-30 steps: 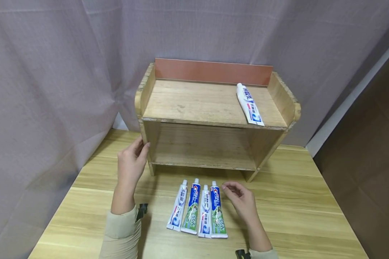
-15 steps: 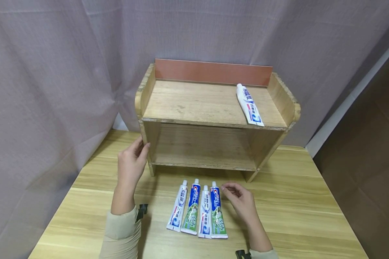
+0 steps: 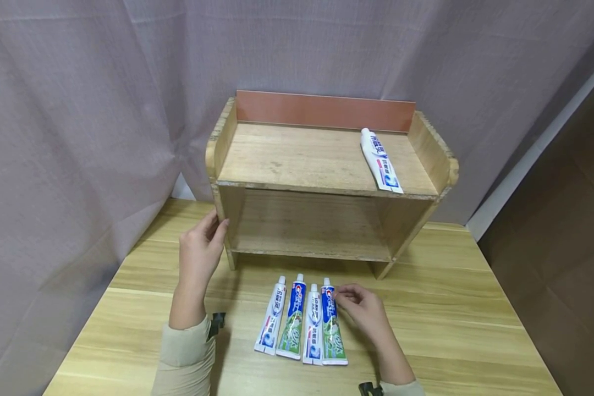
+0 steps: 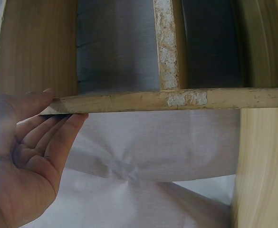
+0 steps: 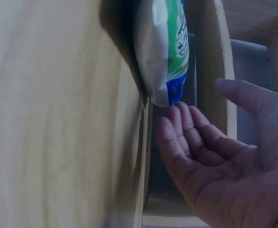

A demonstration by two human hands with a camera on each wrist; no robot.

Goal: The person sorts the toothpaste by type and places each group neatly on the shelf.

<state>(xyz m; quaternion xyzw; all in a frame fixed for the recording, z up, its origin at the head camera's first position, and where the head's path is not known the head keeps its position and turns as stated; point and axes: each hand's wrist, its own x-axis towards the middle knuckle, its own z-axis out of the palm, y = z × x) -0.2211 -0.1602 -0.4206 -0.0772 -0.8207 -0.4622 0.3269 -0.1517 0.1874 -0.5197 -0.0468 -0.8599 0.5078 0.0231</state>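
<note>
My left hand holds the left side panel of a small wooden shelf. In the left wrist view the thumb lies on one face of that panel and the fingers on the other. Below the shelf, two white toothpaste tubes and two blue-green ones lie side by side. The rightmost blue-green toothpaste tube has my right hand at its cap-end right side. Those fingers are loosely bent, thumb apart, the fingertips at the tube's edge; whether they touch it I cannot tell.
Another white toothpaste tube lies on the shelf's upper board, towards the right. A reddish-brown board backs that level. Grey curtain hangs behind the wooden table, and a brown surface stands at the right.
My right hand has shifted slightly left, closer to the rightmost blue-green toothpaste tube. The left hand keeps its hold on the shelf, and the tubes have stayed in place.
</note>
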